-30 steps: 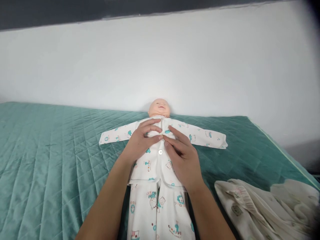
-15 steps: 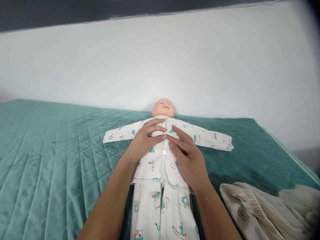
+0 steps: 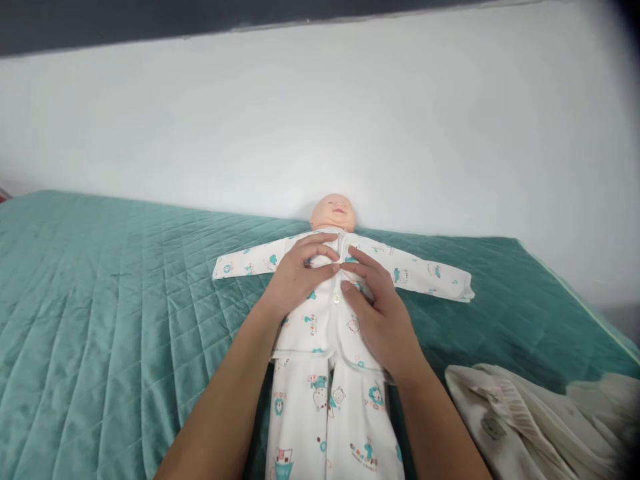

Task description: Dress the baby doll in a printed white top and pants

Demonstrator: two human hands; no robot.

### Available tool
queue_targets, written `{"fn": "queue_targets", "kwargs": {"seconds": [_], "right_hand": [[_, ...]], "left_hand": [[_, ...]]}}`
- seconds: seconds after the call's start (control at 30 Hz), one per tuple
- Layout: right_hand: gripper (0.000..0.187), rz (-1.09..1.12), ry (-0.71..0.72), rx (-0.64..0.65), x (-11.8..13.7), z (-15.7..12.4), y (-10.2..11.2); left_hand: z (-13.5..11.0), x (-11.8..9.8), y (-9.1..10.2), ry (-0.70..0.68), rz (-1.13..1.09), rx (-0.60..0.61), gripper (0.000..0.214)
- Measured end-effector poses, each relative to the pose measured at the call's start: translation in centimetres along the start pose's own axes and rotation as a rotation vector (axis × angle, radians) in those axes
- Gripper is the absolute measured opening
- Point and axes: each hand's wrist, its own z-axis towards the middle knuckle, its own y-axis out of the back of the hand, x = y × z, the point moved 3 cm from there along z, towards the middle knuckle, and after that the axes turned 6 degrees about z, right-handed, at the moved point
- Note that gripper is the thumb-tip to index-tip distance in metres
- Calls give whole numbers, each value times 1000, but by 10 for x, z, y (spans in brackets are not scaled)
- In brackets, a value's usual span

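A baby doll (image 3: 333, 211) lies on its back on a teal quilted bed (image 3: 110, 293), dressed in a white printed shirt (image 3: 320, 320) and matching trousers (image 3: 330, 420), its sleeves spread out sideways. My left hand (image 3: 297, 277) and my right hand (image 3: 383, 313) rest on the doll's chest. Their fingertips meet at the shirt's front opening, pinching the fabric just above a small white button (image 3: 336, 298).
A crumpled pile of cream clothes (image 3: 530, 420) lies on the bed at the lower right. A white wall (image 3: 320, 120) rises right behind the doll's head. The bed's right edge runs diagonally past the pile.
Both hands have crept slightly up the shirt front toward the collar, with the fingertips drawn closer together. The view has shifted a little to the left.
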Motion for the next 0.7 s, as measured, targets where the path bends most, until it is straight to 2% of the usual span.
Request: {"fn": "queue_targets", "kwargs": {"seconds": [0.3, 0.5, 0.7], "right_hand": [[25, 153, -115, -167, -5, 1, -1], [26, 231, -110, -194, -9, 4, 1], [18, 289, -87, -184, -15, 7, 3]], "left_hand": [[-2, -9, -3, -4, 77, -42, 9], [-4, -20, -8, -32, 103, -17, 14], [-13, -21, -10, -57, 72, -58, 17]]}}
